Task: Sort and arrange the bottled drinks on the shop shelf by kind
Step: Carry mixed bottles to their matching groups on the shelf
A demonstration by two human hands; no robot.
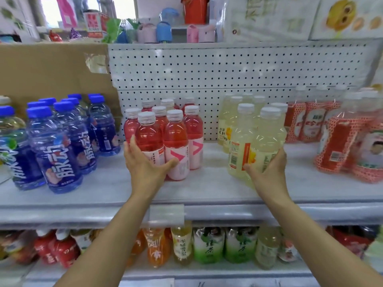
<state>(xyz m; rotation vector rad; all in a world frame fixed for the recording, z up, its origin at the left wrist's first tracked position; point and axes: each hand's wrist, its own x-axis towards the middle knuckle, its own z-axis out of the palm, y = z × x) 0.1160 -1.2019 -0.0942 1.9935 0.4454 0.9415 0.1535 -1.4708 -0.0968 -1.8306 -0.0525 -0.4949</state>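
Pink bottle (pixel 148 137), 9 o'clock, sits in curled fingers (pixel 132 141) of left hand (pixel 143 164); right hand (pixel 269 172) grips pale-yellow bottle (pixel 267 137), 3 o'clock.

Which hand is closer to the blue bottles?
Left. The left hand grips a pink bottle in the group next to the blue bottles, on their right. The right hand holds a pale yellow bottle much farther to the right.

Upright pink bottles (pixel 176 137) cluster left of upright pale-yellow bottles (pixel 267 137).
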